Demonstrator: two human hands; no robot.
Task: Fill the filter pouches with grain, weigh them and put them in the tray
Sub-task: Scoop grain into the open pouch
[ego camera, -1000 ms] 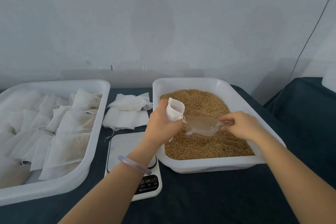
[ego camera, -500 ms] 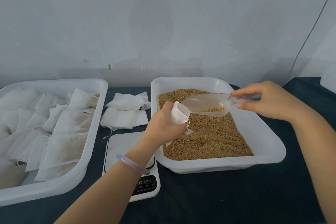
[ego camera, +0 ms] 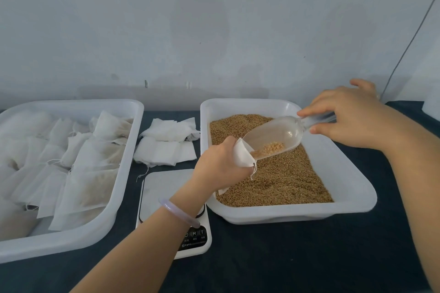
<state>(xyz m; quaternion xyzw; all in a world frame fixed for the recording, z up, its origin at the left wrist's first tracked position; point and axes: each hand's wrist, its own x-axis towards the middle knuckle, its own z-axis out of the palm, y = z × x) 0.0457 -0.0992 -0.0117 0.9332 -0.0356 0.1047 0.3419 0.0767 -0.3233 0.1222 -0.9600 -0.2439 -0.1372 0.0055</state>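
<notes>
My left hand (ego camera: 220,166) grips a white filter pouch (ego camera: 242,153) with its mouth open, held over the white grain tray (ego camera: 352,188) full of brown grain (ego camera: 285,178). My right hand (ego camera: 352,116) holds the handle of a clear plastic scoop (ego camera: 276,135), tilted down to the left. The scoop's lip sits at the pouch's mouth, and a little grain lies in its lower end. To the left stands a white tray (ego camera: 126,173) with several filled pouches (ego camera: 92,173).
A white digital scale (ego camera: 166,188) lies between the two trays, partly under my left forearm. A pile of empty pouches (ego camera: 166,145) rests behind it on the dark tablecloth. A grey wall runs along the back, with a cable at the far right.
My right hand lifted the scoop out of the grain, swung it up and tilted it into the pouch. My left hand lowered the pouch slightly and turned its mouth toward the scoop.
</notes>
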